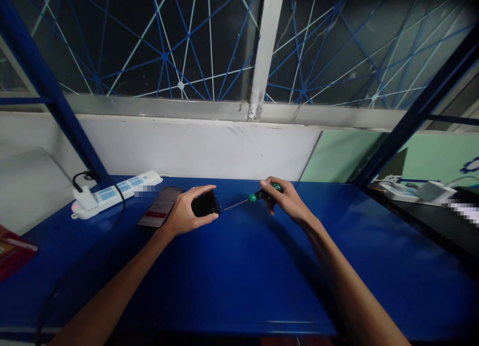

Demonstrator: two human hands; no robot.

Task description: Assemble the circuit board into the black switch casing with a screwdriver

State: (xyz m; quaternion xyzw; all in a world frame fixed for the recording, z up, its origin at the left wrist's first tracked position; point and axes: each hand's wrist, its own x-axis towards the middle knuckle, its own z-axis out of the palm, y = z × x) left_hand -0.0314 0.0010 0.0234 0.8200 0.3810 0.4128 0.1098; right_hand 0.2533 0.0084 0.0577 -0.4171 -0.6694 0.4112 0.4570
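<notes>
My left hand (186,211) is closed around a small black boxy device (205,204), holding it just above the blue table (239,266). My right hand (285,199) grips the green and black handle of a screwdriver (251,198). Its thin metal shaft points left, and the tip reaches the right side of the black device. Both hands are near the table's far edge, below the white wall.
A phone (160,213) with a lit screen lies left of my left hand. A white power strip (112,192) with a plugged charger and black cable sits at the far left. A red box (13,254) lies at the left edge. Another desk with white items stands right.
</notes>
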